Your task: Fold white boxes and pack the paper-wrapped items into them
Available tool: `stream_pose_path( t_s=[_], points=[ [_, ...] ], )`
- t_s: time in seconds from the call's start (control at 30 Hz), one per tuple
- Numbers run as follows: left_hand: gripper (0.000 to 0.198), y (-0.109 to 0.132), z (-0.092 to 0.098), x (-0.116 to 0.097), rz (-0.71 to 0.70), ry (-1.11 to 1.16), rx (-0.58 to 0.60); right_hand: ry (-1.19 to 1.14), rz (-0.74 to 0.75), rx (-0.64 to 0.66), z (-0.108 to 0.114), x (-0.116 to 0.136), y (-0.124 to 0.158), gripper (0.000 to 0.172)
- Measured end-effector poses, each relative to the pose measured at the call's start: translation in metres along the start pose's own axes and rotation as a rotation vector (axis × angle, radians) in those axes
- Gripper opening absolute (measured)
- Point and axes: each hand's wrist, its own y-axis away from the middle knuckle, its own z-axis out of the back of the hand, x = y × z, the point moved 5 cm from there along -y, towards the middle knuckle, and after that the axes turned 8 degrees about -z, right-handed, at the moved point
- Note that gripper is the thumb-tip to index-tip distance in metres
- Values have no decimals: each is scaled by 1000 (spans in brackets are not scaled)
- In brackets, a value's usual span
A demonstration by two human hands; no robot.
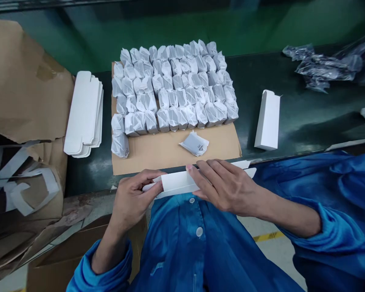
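Holding a white paperboard carton (178, 182) level across the body, just above the blue smock (197, 247) — closing the left hand (134, 194) around one end, spreading the right hand (225, 186) half open over the other and pressing on its face, apparently to hold the folded walls square. Lying just beyond the hands: a cardboard sheet (158, 156) bearing rows of film-wrapped packets (173, 87), with flat carton blanks (83, 113) stacked at left.

From here I can't read the tiny print on the packet (194, 143). The left hand (134, 194) and right hand (225, 186) cover much of the carton (178, 182), and the frame's right edge cuts off the plastic bag (325, 67).
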Motion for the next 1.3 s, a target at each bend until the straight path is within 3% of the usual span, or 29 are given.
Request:
stream_pose_path(
  t_s=[0.1, 0.17, 0.23, 0.3, 0.37, 0.47, 0.53, 0.6, 0.73, 0.87, 0.93, 1.03, 1.13, 1.3],
  points=[
    [11, 4, 4, -3, -49, -142, -98, -114, -92, -17, -2, -3, 5, 38],
    [14, 11, 6, -7, -71, -83, -235, -121, -163, -70, 0, -9, 5, 39],
    [29, 22, 4, -17, -174, 59, -440, -31, -305, -163, 4, -17, 3, 46],
    [54, 29, -11, -28, -290, 181, -526, 57, -421, -280, 7, -14, 0, 53],
    [71, 28, -31, -34, -307, 196, -517, 26, -376, -313, 4, 2, -6, 53],
    [71, 19, -44, -32, -212, 148, -533, -309, -234, -122, -5, 24, -15, 62],
    [66, 11, -41, -28, -193, 116, -463, -575, -333, -29, -6, 19, -19, 65],
    [61, 6, -36, -27, -218, 26, -355, -764, -394, -41, -3, 8, -25, 56],
    [39, 7, -26, -26, -330, -122, -292, -994, -256, -25, -1, -12, -39, 35],
    [33, 9, -41, -11, -207, 61, -39, -1350, -666, -130, -16, -50, -47, 30],
    [35, 10, -47, -10, -188, 72, 15, -1538, -772, -92, -27, -52, -53, 36],
    [35, 7, -47, -15, -229, -72, -51, -1678, -689, 75, -35, -39, -64, 36],
    [40, 3, -42, -24, -330, -206, -205, -1634, -664, 130, -34, -28, -64, 32],
    [58, 7, -44, -29, -543, -198, -333, -1596, -657, 68, -28, -25, -58, 26]
  ],
)
